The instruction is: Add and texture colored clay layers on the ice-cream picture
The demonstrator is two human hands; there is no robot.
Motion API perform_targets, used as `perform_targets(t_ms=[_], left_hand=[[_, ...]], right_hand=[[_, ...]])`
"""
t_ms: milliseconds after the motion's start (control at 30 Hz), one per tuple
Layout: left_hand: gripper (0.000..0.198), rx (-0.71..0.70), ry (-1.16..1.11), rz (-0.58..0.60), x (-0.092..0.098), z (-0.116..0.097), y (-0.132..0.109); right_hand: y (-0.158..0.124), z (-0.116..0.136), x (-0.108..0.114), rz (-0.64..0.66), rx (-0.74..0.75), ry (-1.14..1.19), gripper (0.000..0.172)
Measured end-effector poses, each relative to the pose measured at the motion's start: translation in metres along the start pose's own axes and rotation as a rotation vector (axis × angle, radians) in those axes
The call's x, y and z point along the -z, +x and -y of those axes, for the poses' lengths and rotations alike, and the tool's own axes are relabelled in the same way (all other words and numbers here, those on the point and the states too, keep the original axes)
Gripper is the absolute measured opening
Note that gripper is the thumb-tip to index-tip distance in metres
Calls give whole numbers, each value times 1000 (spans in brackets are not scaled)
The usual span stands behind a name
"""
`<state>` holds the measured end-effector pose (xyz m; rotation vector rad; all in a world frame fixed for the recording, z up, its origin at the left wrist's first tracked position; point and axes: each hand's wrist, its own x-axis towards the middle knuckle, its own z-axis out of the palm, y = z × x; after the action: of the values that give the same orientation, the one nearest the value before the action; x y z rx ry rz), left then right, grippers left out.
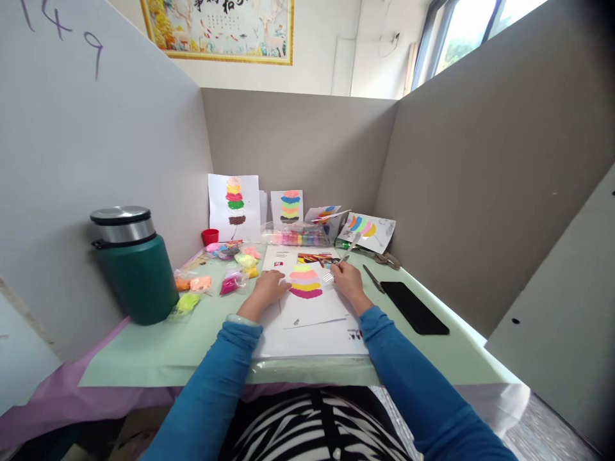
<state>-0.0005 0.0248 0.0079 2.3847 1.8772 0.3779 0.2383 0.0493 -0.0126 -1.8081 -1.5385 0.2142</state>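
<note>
My right hand (349, 285) grips a pale fork (354, 242); its handle sticks up past my fingers and its tines point down at the right side of a layered clay shape. That clay shape (306, 283) has yellow, pink, golden and magenta bands on a white sheet (307, 326). At its left edge, the outstretched fingers of my left hand (269, 289) rest on the sheet and hold nothing. A thin dark line runs across the sheet below the shape. The part of the fork inside my right hand is hidden.
Small bags of coloured clay (233, 280) lie left, near a green flask (139, 275) and a red cup (210, 237). A clear pack of clay (298, 237) and finished pictures (235, 205) stand behind. Right are a black phone (416, 308) and a dark, slim tool (373, 278).
</note>
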Motion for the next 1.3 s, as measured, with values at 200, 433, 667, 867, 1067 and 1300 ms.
perform_targets(t_ms=[200,433,667,867,1067,1300], left_hand=[[38,47,-69,-76,1,2,-1],[40,-59,12,-27,-6,3,1],[43,-68,67,9,-8,3,3],[47,-125,72,38,-10,3,1],[47,-149,60,40,-13,6,3],[44,-132,6,5,-6,3,-1]], right_hand=[[-1,1,-2,80,-27,-156,32],[-1,2,-3,110,-15,-179,31],[-3,4,-5,90,2,-203,33],[-3,4,-6,92,-12,-202,34],[-2,3,-9,105,-5,-221,34],[-3,5,-8,113,-16,-230,34]])
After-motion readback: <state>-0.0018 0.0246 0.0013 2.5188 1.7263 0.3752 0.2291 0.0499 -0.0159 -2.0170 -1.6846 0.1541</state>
